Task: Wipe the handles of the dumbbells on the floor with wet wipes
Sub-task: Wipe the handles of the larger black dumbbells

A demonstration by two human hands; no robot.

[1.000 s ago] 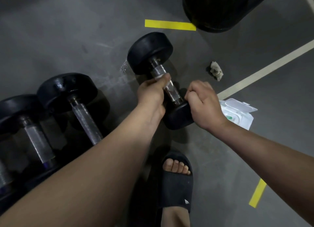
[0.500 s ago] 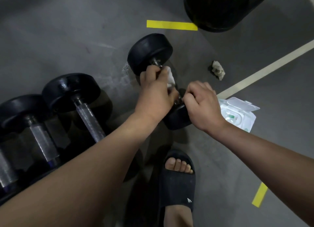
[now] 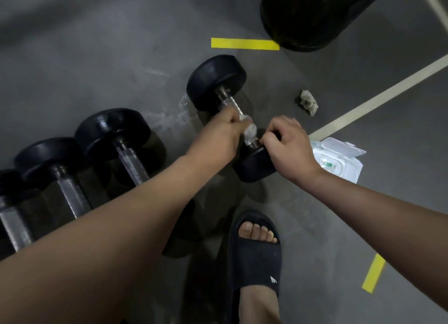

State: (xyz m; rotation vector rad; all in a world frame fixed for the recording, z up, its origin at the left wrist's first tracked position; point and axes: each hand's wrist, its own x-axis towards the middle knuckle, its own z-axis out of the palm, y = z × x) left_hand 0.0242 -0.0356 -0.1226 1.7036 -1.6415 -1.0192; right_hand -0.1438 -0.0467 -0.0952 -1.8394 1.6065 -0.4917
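Observation:
A black dumbbell (image 3: pixel 216 81) lies on the grey floor, one head far, one head near. My left hand (image 3: pixel 224 132) grips a white wet wipe (image 3: pixel 249 129) wrapped round the lower part of its metal handle (image 3: pixel 230 102). My right hand (image 3: pixel 287 144) curls over the near head (image 3: pixel 253 166) and holds it. To the left lie other black dumbbells (image 3: pixel 114 129) side by side, their knurled handles bare. An open pack of wet wipes (image 3: pixel 339 160) sits on the floor just right of my right hand.
A crumpled used wipe (image 3: pixel 308 101) lies right of the far head. A large black rounded object (image 3: pixel 312 13) stands at the top right. Yellow tape strips (image 3: pixel 244 43) and a pale line (image 3: pixel 378 98) mark the floor. My foot in a black slipper (image 3: pixel 255 256) is below the dumbbell.
My left hand slid up the handle towards the far head, then back down towards the near head with the wipe. My right hand has stayed on the near head.

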